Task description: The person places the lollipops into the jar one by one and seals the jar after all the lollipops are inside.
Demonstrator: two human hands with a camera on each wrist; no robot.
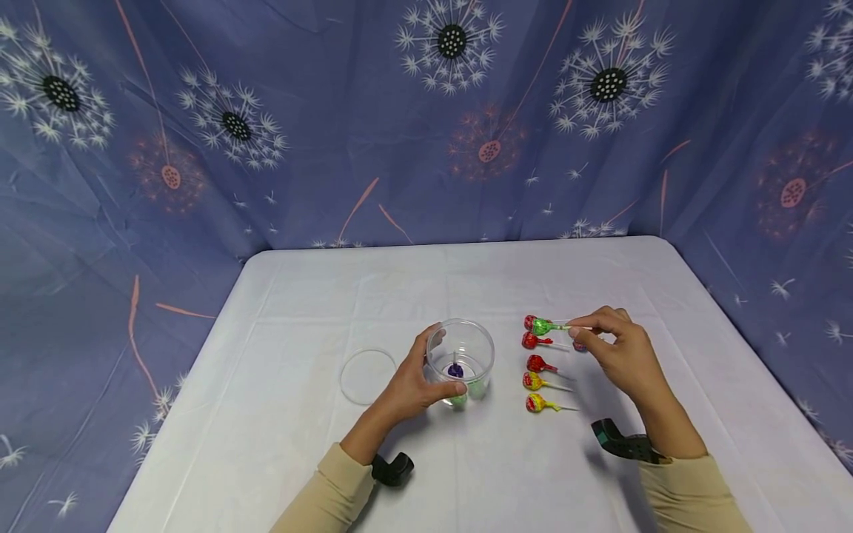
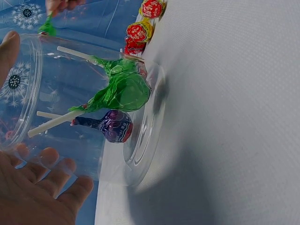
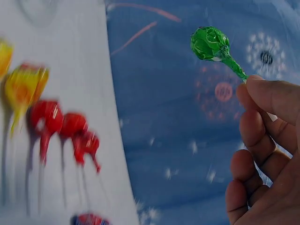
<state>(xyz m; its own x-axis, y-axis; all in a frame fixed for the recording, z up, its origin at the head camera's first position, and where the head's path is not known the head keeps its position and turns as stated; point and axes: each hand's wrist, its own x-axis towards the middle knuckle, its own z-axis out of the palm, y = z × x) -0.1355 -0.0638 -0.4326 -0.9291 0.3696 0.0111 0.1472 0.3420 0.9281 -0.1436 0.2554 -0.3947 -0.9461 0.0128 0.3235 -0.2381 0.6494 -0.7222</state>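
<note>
My left hand (image 1: 408,386) grips a clear plastic jar (image 1: 481,357), thumb on the near side and fingers around the far side. Inside the jar lie two green lollipops (image 2: 125,91) and a purple lollipop (image 2: 116,126), their sticks pointing toward its open mouth. My right hand (image 1: 618,349) pinches another green lollipop (image 3: 209,43) by its white stick, wrapped head pointing left. In the head view it is above the table, overlapping the farthest red lollipop (image 1: 529,322). A dark blue and red lollipop (image 1: 580,346) is partly hidden beneath the right hand.
A clear round lid (image 1: 369,350) lies left of the jar. Right of the jar, two more red lollipops (image 1: 535,363) and two yellow lollipops (image 1: 535,403) lie in a column, sticks to the right. A white cloth covers the table (image 1: 320,296); a blue dandelion curtain (image 1: 346,133) hangs behind.
</note>
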